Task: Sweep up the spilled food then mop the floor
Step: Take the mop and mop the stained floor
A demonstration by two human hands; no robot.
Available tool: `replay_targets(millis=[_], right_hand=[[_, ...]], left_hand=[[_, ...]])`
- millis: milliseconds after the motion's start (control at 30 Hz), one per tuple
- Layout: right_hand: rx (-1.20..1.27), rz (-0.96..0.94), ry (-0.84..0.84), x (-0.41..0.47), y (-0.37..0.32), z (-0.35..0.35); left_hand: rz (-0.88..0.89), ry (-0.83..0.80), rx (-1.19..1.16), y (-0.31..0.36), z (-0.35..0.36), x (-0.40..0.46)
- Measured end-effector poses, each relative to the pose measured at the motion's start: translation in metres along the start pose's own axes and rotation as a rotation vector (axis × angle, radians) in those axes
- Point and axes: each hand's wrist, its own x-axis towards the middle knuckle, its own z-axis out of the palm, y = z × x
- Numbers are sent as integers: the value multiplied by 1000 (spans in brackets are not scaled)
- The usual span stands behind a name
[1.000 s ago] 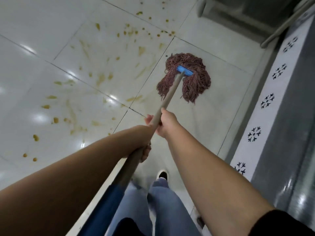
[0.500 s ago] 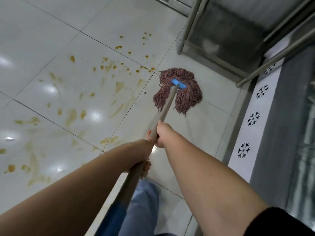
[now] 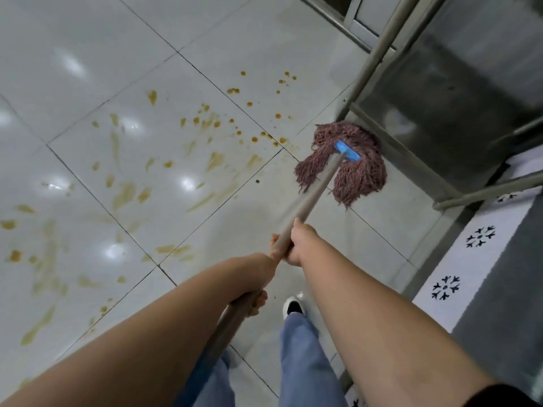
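Observation:
A mop with a reddish-brown string head (image 3: 361,168) and a blue clamp (image 3: 346,150) lies flat on the white tiled floor (image 3: 88,54), close to a metal frame. Its grey handle (image 3: 311,198) runs back toward me. My right hand (image 3: 299,245) grips the handle higher up, fingers wrapped round it. My left hand (image 3: 255,301) holds the handle lower down, mostly hidden behind my forearm. Brown sauce smears and drops (image 3: 164,171) cover the tiles to the left of the mop head.
A metal rack or table frame (image 3: 379,54) with slanted legs stands at the upper right, right beside the mop head. A white strip with dark flower marks (image 3: 479,236) runs along the right wall. My shoe (image 3: 293,306) and jeans are below.
The mop head has been pushed forward and to the right, from the open tile up against the metal frame. Both hands keep their grip on the handle.

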Motion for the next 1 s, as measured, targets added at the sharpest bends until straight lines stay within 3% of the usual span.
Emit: replay_targets(millis=[133, 300, 467, 733, 900, 1000], right_hand=[[-140, -11, -120, 7, -18, -22], [-266, -137, 18, 24, -26, -24], [-665, 4, 1, 19, 20, -13], [-1013, 115, -51, 12, 208, 16], [-1229, 227, -166, -20, 369, 51], [-1255, 277, -213, -41, 462, 74]], left_hand=[[25, -1, 8, 0, 6, 4], [99, -21, -2, -12, 30, 8], [150, -23, -22, -89, 27, 16], [121, -96, -213, -329, 36, 9], [26, 41, -349, -500, 57, -7], [-46, 39, -489, -585, 63, -23]])
